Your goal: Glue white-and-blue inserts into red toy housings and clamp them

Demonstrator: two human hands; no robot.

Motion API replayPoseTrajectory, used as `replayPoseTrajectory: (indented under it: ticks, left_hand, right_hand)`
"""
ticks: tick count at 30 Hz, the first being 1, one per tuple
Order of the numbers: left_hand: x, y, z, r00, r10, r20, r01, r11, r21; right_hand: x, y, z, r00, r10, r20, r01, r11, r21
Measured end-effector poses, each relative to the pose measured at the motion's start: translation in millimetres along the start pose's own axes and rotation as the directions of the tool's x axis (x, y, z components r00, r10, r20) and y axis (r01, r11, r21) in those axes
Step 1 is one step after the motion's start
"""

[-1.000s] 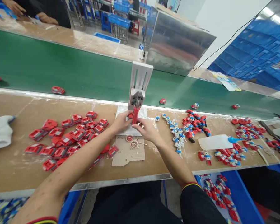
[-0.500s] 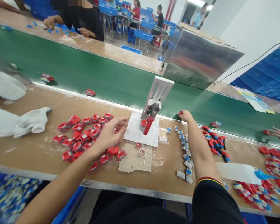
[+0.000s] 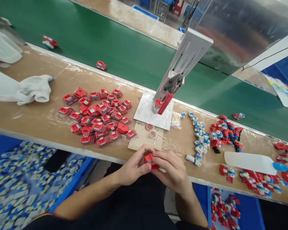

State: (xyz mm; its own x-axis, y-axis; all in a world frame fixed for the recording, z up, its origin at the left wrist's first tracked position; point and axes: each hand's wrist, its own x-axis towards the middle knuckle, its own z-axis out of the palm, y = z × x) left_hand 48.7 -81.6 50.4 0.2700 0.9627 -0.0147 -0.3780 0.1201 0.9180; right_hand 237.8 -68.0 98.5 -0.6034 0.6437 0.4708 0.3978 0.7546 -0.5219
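Both hands meet in front of my body, just past the table's front edge. A small red plastic part (image 3: 149, 159) sits between them. My left hand (image 3: 134, 164) grips it from the left with thumb and fingers. From the right, the fingers of my right hand (image 3: 171, 167) close on the same part. Beyond them lies a cardboard piece (image 3: 136, 140) with a small red-filled cup (image 3: 149, 127) and cotton swabs. Behind that, a metal clamp press with a red handle (image 3: 165, 103) stands on a white plate (image 3: 141, 108), a red part under it.
Many red parts (image 3: 99, 127) cover the table on the left. White-blue pieces (image 3: 199, 139), red assemblies (image 3: 223, 134) and a white bottle (image 3: 249, 162) lie right. A green conveyor (image 3: 134, 70) runs behind. Blue bins (image 3: 83, 169) stand below the edge.
My hands have come together in front of my body, the right one back from the conveyor's edge. Both now hold a red part. The view has tilted downward.
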Motion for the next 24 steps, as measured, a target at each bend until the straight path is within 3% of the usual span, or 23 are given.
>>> replayPoseTrajectory:
  ticks: [3, 7, 9, 13, 18, 24]
  left_hand:
    - [-6.0, -11.3, -4.5, 0.992, -0.119, -0.045, 0.107, 0.970, -0.218]
    - [-11.4, -16.3, -22.7, 0.963, -0.227, -0.144, 0.143, 0.888, -0.438]
    - [-12.5, -15.0, -31.5, 0.954, -0.238, -0.181, 0.131, 0.877, -0.462]
    - [-15.3, -12.5, -42.8, 0.962, -0.231, -0.149, 0.132, 0.864, -0.486]
    - [-16.3, -18.5, -49.4, 0.981, -0.124, -0.147, 0.054, 0.910, -0.411]
    - [-9.7, -28.3, -57.5, 0.988, 0.009, -0.154, -0.062, 0.937, -0.342]
  right_hand:
    - [-9.3, 19.1, 23.5, 0.997, 0.062, -0.056, -0.063, 0.998, -0.018]
    - [-27.3, 65.2, 23.3, 0.932, 0.297, -0.207, -0.310, 0.950, -0.036]
    - [-28.2, 83.8, 23.2, 0.918, 0.357, -0.174, -0.367, 0.929, -0.033]
    - [-13.6, 97.9, 29.9, 0.939, 0.333, -0.084, -0.335, 0.942, -0.017]
    - [6.0, 96.1, 30.9, 0.970, 0.245, -0.005, -0.244, 0.967, -0.071]
    - [10.1, 98.9, 24.4, 0.985, 0.165, 0.055, -0.162, 0.985, -0.050]
